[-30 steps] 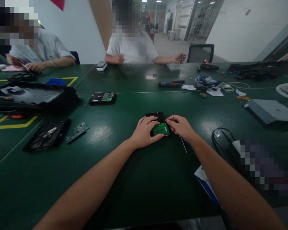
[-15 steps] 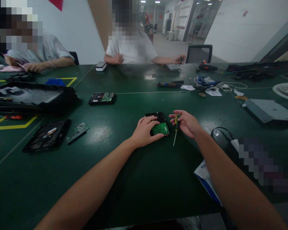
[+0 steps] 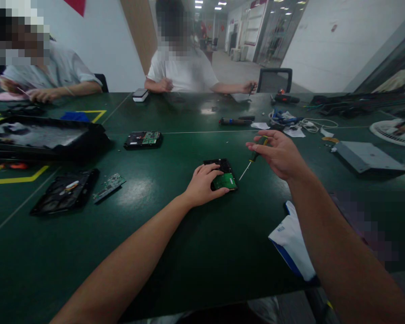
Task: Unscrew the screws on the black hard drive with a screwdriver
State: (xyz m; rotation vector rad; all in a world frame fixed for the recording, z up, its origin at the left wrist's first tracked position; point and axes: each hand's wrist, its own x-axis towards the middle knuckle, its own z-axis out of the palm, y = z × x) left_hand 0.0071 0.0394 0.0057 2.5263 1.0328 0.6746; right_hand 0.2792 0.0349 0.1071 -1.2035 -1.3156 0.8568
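A black hard drive [image 3: 222,167] with a green circuit board facing up lies on the dark green table [image 3: 175,234] in front of me. My left hand [image 3: 204,184] rests on its left side, fingers curled over the edge, holding it down. My right hand [image 3: 278,154] hovers to the right of the drive, raised above the table. It pinches a small screwdriver [image 3: 254,158] with a yellow and black handle. The thin shaft slants down and left, its tip close to the drive's right edge.
Another hard drive [image 3: 143,139] lies further left, a third drive [image 3: 64,191] and a loose green board [image 3: 108,186] nearer left. A black tray [image 3: 43,137] sits far left, a grey metal box [image 3: 367,156] and cables right. A white glove [image 3: 292,245] lies by my right forearm. Two people sit opposite.
My right hand left the drive, picked the screwdriver up from the table and rose to the right with it. The left hand stayed on the drive.
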